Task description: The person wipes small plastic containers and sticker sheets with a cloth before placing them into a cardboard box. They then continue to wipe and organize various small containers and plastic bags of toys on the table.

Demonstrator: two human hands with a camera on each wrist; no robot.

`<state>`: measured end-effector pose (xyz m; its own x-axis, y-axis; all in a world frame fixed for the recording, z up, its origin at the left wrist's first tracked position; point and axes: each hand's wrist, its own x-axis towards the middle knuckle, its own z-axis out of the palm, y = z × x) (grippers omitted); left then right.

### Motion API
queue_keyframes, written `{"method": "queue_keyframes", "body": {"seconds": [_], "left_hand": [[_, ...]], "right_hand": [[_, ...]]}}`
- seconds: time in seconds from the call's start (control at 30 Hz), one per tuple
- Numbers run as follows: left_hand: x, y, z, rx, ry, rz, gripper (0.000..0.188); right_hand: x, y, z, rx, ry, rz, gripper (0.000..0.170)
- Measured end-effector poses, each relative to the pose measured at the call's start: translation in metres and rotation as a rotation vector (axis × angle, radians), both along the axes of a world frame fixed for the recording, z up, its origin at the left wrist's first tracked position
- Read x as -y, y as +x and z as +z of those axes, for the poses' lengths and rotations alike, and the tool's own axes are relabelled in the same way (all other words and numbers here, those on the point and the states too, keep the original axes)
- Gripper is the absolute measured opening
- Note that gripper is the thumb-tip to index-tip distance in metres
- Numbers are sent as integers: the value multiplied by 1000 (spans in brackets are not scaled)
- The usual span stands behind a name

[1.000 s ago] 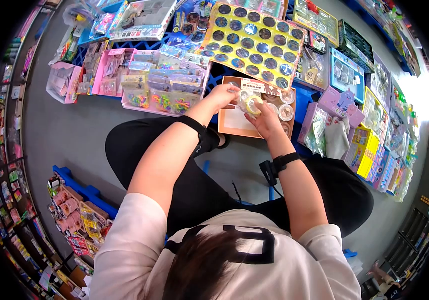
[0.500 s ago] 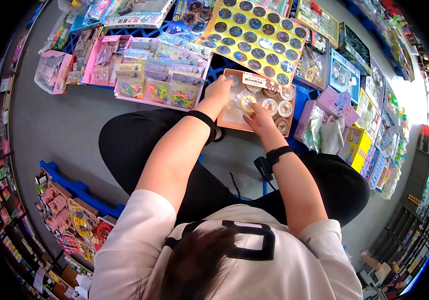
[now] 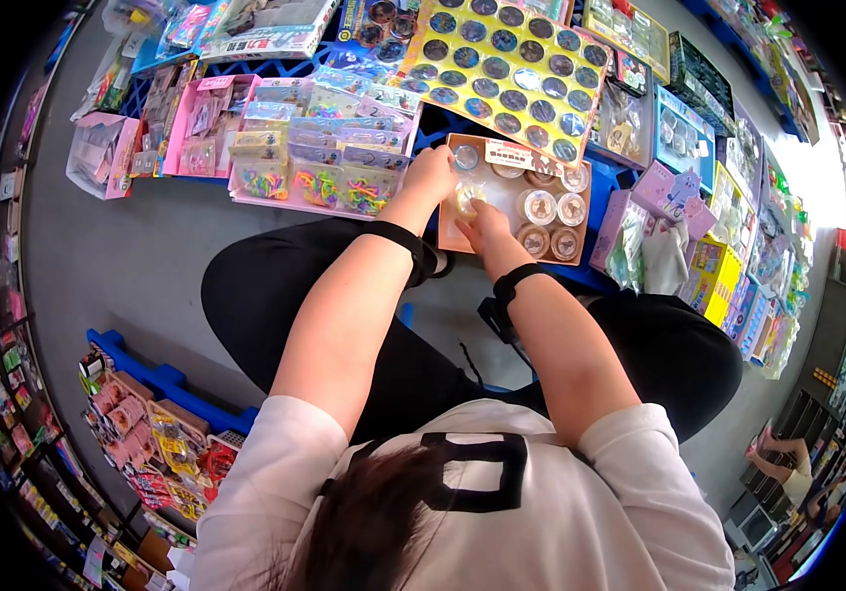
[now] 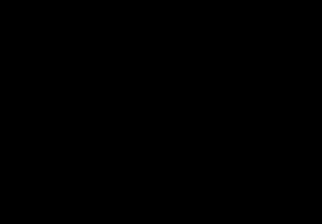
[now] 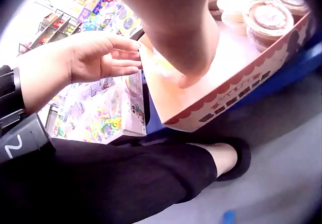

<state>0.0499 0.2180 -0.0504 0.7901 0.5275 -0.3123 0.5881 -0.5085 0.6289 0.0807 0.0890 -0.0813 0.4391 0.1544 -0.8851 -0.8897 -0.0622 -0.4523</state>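
Observation:
A shallow orange-brown cardboard box point(image 3: 450, 236) holds several round clear tubs point(image 3: 538, 207) on its right side. My right hand point(image 3: 488, 229) reaches into the left part of the box, its fingers at a small round tub with pale yellow contents point(image 3: 469, 199). In the right wrist view, the back of the right hand point(image 5: 176, 28) hides most of this tub. My left hand point(image 5: 103, 58) is at the box's left wall, fingers extended with the tips right at the rim. Another clear tub point(image 3: 465, 157) sits in the upper left corner. The left wrist view is black.
Left of the box stands a pink tray point(image 3: 295, 203) of bagged colourful pieces. A yellow sheet of round dark discs point(image 3: 511, 74) leans behind it. Purple and yellow boxes point(image 3: 704, 281) line the right. Blue pallets point(image 3: 600, 229) lie underneath, and shelves point(image 3: 9, 394) stand far left.
The left hand has let go of the yellow tub and moved left to the box's side. The right hand has lowered the tub into the box and shifted it left.

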Motion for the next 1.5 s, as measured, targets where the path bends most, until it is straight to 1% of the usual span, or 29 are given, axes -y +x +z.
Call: {"method": "queue_keyframes", "body": {"seconds": [0.07,0.1,0.17,0.2,0.27,0.3,0.37,0.43,0.47,0.5,0.57,0.6,0.63,0.7,0.73,0.77,0.83,0.87,0.93,1.0,1.03,1.1,1.13,1.17,1.23,1.27,1.33,1.43,1.5], "left_hand": [[-3,1,-4,15,-10,-3,21],[-3,0,-6,30,-20,-7,21],[-3,0,-10,24,-18,-11,21],[-3,1,-11,22,-12,-17,21],[-3,2,-13,46,15,-10,19],[-3,3,-14,71,44,-3,18],[-5,4,-15,83,37,-4,18],[-7,6,-10,113,31,0,17],[-5,7,-7,101,101,-9,17],[-3,9,-1,102,101,-13,17],[1,13,11,116,116,-52,18],[3,15,12,233,155,-75,12],[6,16,13,234,156,-76,12],[10,18,13,23,-81,-118,7],[10,17,9,2,7,-183,11],[9,16,6,1,10,-183,11],[9,13,10,-355,189,-417,21],[11,12,11,-356,192,-423,21],[19,9,26,-499,341,-609,27],[28,1,34,-476,318,-613,26],[30,-1,35,-454,292,-609,26],[31,-1,28,-459,250,-597,25],[31,-2,22,-479,294,-603,25],[30,-3,16,-501,337,-608,26],[29,-5,19,-522,348,-617,26],[29,-4,19,-540,375,-618,26],[30,-4,20,-550,404,-602,27],[30,-4,19,-551,391,-583,27],[30,-6,18,-538,385,-575,28]], "right_hand": [[-3,2,-4,-41,112,-52,34],[-3,2,-3,-45,110,-52,34],[1,5,2,-60,83,39,32],[5,6,3,-62,82,38,32],[14,8,5,-89,206,94,35],[16,9,5,-90,204,90,35],[20,11,4,-18,269,45,35],[20,12,13,-6,252,32,36],[20,12,18,-5,228,16,36],[22,12,20,-5,203,1,35],[29,13,22,-8,239,1,38],[32,14,21,-12,276,3,41],[33,14,19,-11,277,2,41],[31,15,18,-46,211,6,37],[29,14,18,-46,215,5,37],[25,11,17,-46,227,27,34],[22,10,16,-47,242,43,31],[23,10,16,-41,246,53,29],[28,14,14,-35,250,51,28],[36,21,17,120,53,104,32],[38,24,20,119,51,99,32],[43,30,25,366,-215,354,38],[44,33,28,412,-323,478,39],[45,35,21,412,-324,475,39],[45,35,12,635,-514,953,37],[46,29,6,728,-563,1043,37],[32,23,0,569,-403,1226,41],[16,6,-7,581,-382,1245,43],[17,1,-10,609,-402,1233,44]]}}
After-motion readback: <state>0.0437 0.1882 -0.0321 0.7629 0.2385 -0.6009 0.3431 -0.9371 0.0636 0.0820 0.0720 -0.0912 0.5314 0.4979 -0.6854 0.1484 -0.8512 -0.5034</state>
